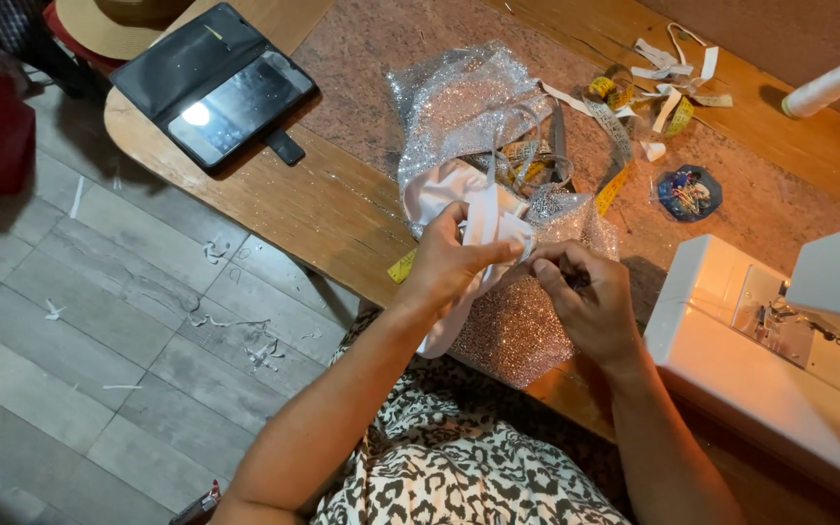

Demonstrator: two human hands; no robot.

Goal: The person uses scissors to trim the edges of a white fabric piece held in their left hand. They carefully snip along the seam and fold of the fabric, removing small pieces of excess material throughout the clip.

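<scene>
My left hand (454, 258) pinches the white fabric strip (483, 226), which runs upright beside my right hand (585, 301), closed on something small and dark, over the glitter cloth (512, 331).

Warm indoor light from above – a bright glare spot sits on the phone screen (216, 109) at far left, and the glitter fabric (469, 97) sparkles; the sewing machine (780, 350) at right is washed out, corners dim and soft
</scene>
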